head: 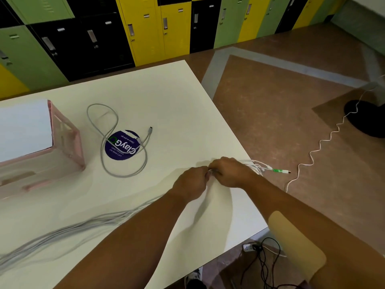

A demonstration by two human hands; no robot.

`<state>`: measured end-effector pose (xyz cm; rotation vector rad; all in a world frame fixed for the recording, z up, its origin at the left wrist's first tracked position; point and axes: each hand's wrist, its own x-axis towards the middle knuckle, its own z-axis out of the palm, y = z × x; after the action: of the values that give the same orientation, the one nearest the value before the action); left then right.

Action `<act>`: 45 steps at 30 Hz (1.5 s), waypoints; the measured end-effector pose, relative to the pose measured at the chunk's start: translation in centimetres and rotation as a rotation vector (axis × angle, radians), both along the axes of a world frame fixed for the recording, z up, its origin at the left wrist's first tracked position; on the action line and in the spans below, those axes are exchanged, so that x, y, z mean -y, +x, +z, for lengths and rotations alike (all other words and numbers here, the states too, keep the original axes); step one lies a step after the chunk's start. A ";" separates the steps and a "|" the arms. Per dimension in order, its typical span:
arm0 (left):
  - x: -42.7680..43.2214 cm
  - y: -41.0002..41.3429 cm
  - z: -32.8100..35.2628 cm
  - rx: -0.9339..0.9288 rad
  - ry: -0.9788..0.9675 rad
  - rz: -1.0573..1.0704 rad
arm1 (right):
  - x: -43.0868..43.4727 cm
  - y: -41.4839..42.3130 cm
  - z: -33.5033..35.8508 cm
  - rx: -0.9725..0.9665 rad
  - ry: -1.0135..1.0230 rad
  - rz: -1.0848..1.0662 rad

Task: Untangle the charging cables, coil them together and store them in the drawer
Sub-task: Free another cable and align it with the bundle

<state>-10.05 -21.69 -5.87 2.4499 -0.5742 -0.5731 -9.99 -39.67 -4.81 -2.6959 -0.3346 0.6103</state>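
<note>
My left hand (192, 182) and my right hand (231, 172) meet near the table's right edge, both pinching a bundle of white charging cables (257, 166). Its ends stick out to the right past my right hand, one with a green-banded plug (278, 171). A sheaf of grey-white cable strands (68, 230) trails from under my left forearm toward the lower left. A separate grey cable (116, 140) lies in loose loops on the table, its plug (150, 129) pointing up-right. The pink translucent drawer unit (62, 142) stands at the left.
A round blue sticker (121, 146) lies under the grey cable on the white table (166, 97). Lockers (145, 28) line the back wall. On the floor to the right runs a wavy white cord (325, 142) to a black fan base (364, 119). Black cords (264, 261) lie below.
</note>
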 end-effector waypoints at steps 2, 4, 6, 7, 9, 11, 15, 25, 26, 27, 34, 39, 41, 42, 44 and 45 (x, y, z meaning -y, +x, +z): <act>-0.2 0.1 -0.2 0.016 -0.024 0.023 | -0.2 -0.7 -0.7 0.012 0.029 -0.017; -0.3 0.0 -0.1 0.031 -0.042 0.045 | -0.2 -1.3 -1.0 0.036 0.027 -0.017; -0.4 -0.1 0.1 0.028 -0.045 0.058 | -0.3 -1.5 -1.0 0.044 0.011 -0.029; -0.7 -0.1 0.3 0.016 -0.041 0.062 | -0.4 -1.6 -0.9 0.045 0.013 -0.043; -1.4 -0.2 0.6 -0.004 -0.016 0.033 | -0.6 -1.6 -0.7 0.042 0.028 -0.069; -2.6 -0.3 0.5 -0.027 -0.003 -0.020 | -0.6 -1.7 -0.7 0.041 0.040 -0.090; -6.2 -0.7 -0.1 -0.078 -0.006 -0.043 | -0.4 -1.6 -0.9 0.048 0.025 -0.143; -11.2 -1.7 -0.7 -0.248 0.018 0.009 | -0.5 -2.0 -1.3 0.048 -0.170 -0.073; -11.3 -1.7 -0.6 -0.224 0.007 0.003 | -0.6 -2.0 -1.3 0.065 -0.198 -0.063; -11.3 -1.8 -0.5 -0.192 -0.006 0.002 | -0.8 -2.0 -1.2 0.076 -0.231 -0.059; -11.1 -2.5 -0.7 -0.037 0.024 0.044 | -4.2 -2.1 -0.4 0.138 -0.100 -0.008; -10.9 -2.8 -0.5 0.077 0.042 0.072 | -9.7 -3.2 -0.6 0.111 -0.054 0.092; -11.1 -3.0 -0.4 0.100 0.053 0.080 | -10.3 -3.6 -0.8 0.077 -0.066 0.082; -11.3 -3.0 -0.3 0.096 0.062 0.083 | -10.2 -3.9 -0.9 0.065 -0.082 0.089; -11.9 -3.0 0.0 0.069 0.077 0.094 | -9.8 -4.1 -1.1 0.031 -0.100 0.082; -12.3 -2.9 0.1 0.049 0.078 0.096 | -9.6 -4.2 -1.1 0.013 -0.094 0.067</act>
<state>-12.95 -9.37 -5.77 2.5556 -0.4588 -0.5067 -14.18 -30.11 -5.89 -2.7896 -0.4104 0.6424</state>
